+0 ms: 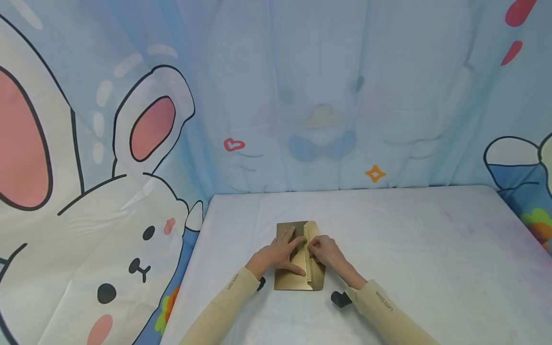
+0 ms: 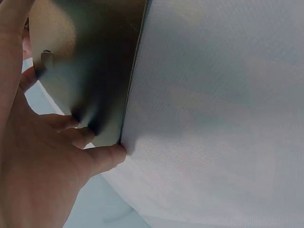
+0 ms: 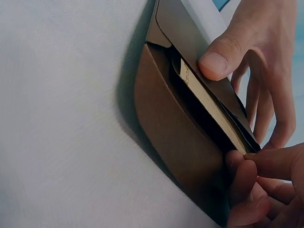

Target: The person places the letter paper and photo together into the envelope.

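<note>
A gold envelope (image 1: 288, 281) lies on the white table, its flap (image 3: 166, 123) folded out to the right. From its mouth a thin strip of a tan card (image 3: 211, 107) shows; the rest is hidden inside. My left hand (image 1: 280, 252) rests on the envelope body with fingers spread. Its thumb presses near the mouth, and in the left wrist view fingertips touch the envelope's shiny face (image 2: 102, 33). At the mouth, my right hand (image 1: 326, 250) pinches the card's edge between thumb and finger, its other fingers curled over the flap.
A white cloth covers the table (image 1: 409, 249), whose far edge meets a blue printed curtain (image 1: 327, 72). A large cartoon rabbit (image 1: 125, 258) is printed on the left side. A black wrist device (image 1: 340, 299) hangs beneath the right sleeve.
</note>
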Tool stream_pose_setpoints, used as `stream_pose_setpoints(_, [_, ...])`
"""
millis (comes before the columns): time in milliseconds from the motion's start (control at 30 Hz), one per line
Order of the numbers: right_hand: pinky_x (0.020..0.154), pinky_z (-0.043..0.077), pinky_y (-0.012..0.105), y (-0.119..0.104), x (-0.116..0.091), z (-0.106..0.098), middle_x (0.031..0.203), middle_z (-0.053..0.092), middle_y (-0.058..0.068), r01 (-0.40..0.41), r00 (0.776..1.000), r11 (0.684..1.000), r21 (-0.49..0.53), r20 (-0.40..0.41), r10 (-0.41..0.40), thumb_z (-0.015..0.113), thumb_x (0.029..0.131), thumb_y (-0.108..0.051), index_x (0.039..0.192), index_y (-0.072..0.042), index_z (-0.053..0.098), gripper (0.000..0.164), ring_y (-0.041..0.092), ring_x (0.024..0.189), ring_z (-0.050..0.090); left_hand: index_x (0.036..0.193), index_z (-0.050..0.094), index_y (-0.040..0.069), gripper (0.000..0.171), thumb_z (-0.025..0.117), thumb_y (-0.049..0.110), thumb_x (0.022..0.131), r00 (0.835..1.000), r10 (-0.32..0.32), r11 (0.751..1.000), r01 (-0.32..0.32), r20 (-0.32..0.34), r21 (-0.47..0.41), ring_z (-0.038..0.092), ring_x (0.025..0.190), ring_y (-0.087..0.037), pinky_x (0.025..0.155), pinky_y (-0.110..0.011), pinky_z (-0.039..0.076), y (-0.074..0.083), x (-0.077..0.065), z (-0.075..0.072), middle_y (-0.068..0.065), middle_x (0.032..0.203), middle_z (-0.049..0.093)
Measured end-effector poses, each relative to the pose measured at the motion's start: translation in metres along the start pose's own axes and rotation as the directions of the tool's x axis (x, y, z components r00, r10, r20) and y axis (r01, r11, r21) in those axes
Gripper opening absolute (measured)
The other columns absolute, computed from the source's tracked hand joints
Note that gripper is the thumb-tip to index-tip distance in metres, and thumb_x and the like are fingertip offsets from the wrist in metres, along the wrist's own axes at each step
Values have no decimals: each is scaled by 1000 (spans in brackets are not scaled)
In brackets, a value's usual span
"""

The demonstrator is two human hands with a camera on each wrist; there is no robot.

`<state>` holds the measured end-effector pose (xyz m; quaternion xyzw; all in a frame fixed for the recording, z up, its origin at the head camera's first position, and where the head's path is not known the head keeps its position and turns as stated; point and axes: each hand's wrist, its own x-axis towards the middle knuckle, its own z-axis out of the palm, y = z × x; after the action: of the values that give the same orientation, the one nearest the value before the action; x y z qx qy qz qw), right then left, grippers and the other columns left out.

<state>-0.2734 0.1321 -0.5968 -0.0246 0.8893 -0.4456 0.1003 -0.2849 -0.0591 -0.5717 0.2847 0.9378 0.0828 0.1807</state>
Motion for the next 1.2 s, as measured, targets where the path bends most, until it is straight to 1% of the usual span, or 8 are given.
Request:
stream_pose_setpoints(300, [51,48,22,-1,2,3,70,68,5,6,1000,1000,4,1,-6,60,97,-5,91,3,71,14,12,56,60,158,25,35,101,72,71,77,1000,6,1000,-6,-2,11,21,155,-34,122,-54,27,0,1,0,-15,169,8])
stream_pose_setpoints(467, [50,45,22,-1,5,4,67,67,3,10,1000,1000,16,3,-10,61,96,-6,87,1,71,16,11,54,58,157,25,35,100,73,71,77,1000,4,1000,-4,-2,7,21,155,-35,122,-54,28,0,1,0,-15,169,9])
stream_pose_setpoints(733, [48,42,20,-2,7,4,65,66,1,16,1000,1000,-2,3,-16,62,96,-6,80,-2,71,19,10,52,56,157,26,34,101,74,70,77,1000,11,1000,-10,-8,6,21,155,-35,121,-55,29,1,-1,-1,-16,169,9])
stream_pose_setpoints(933, [49,43,21,-6,6,4,64,67,2,35,999,999,-27,-9,-35,62,95,-5,77,-1,72,21,10,53,57,156,26,34,100,74,71,76,1000,15,1000,-15,-16,14,21,155,-34,121,-55,29,-1,2,1,-16,169,9])
stream_pose_setpoints(1200, [53,50,23,-8,5,6,68,68,3,16,1000,999,-37,-23,-17,63,94,-3,83,1,73,15,11,57,61,155,27,36,99,73,72,75,1000,21,1000,-21,-15,19,20,155,-35,121,-55,29,-3,3,4,-16,169,9])
